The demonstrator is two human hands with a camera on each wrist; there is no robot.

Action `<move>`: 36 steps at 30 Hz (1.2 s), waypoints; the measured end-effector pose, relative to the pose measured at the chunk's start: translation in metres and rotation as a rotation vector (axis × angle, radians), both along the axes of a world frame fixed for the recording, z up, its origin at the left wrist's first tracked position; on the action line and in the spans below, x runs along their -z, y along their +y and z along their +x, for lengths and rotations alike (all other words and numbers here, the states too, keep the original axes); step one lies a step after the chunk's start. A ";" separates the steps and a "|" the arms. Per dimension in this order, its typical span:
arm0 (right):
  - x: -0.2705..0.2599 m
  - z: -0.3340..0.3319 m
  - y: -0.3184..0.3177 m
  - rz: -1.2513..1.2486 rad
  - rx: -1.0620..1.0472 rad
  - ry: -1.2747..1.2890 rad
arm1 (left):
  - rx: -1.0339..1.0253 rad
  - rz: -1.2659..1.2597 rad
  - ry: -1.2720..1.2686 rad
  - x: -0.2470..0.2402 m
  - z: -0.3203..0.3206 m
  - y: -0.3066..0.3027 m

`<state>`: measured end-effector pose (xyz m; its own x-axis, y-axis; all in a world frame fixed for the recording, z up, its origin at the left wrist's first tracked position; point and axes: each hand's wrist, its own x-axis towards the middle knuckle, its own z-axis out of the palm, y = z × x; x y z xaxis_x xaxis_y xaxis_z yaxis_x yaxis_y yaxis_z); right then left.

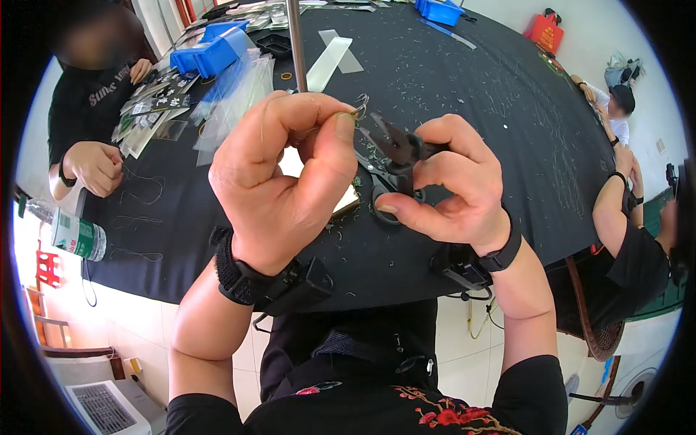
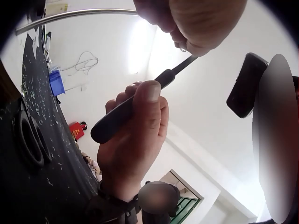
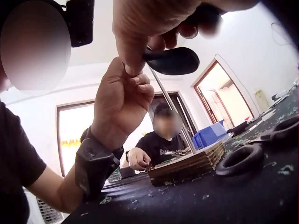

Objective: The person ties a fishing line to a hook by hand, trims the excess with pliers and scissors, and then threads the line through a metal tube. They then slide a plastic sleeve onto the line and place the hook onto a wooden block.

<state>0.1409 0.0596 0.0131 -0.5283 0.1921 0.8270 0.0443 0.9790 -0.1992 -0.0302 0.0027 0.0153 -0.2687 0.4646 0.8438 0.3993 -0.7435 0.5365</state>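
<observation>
My left hand pinches a small curved fish hook between thumb and forefinger, its bend standing up past the fingertips. My right hand grips black-handled pliers, their jaws parted and pointing at the hook from close by on the right. One dark handle of the pliers lies along the right hand's thumb in the left wrist view. Black scissors lie on the table below both hands. Behind the left hand stands a thin metal rod, rising from a layered wooden block.
Green thread snippets litter the black tablecloth. Blue bins, clear plastic sleeves and packets lie at the left. A person sits there, near a water bottle. Other people sit along the right edge.
</observation>
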 end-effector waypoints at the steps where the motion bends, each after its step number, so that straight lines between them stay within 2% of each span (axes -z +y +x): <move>1: 0.001 0.000 0.001 0.002 -0.001 0.001 | 0.019 0.011 -0.002 0.000 0.000 0.001; 23: 0.004 -0.002 -0.001 -0.072 0.006 0.022 | -0.017 -0.079 0.023 0.000 0.002 -0.002; 26: 0.003 -0.002 -0.003 -0.052 -0.011 0.020 | -0.079 -0.059 0.107 -0.001 0.001 -0.003; 29: 0.002 -0.002 -0.005 0.026 -0.021 0.052 | -0.092 0.079 0.179 -0.001 -0.001 -0.002; 31: 0.001 0.001 -0.010 0.265 -0.209 -0.059 | -0.010 -0.072 -0.123 -0.004 -0.001 -0.002; 32: 0.006 -0.003 -0.014 0.237 -0.263 0.003 | -0.036 -0.089 -0.168 -0.007 -0.003 -0.004; 33: 0.004 -0.004 -0.014 0.240 -0.272 0.006 | -0.045 -0.086 -0.167 -0.007 -0.005 -0.003; 35: -0.001 -0.002 -0.015 0.088 -0.180 0.014 | 0.008 0.000 -0.095 -0.005 -0.008 -0.002; 36: -0.002 0.000 -0.010 0.112 -0.120 0.038 | 0.012 -0.061 -0.108 -0.007 -0.004 -0.006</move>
<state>0.1408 0.0501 0.0151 -0.5097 0.0350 0.8596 -0.0794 0.9930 -0.0875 -0.0344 -0.0030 0.0221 -0.3504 0.5180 0.7803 0.3276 -0.7127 0.6203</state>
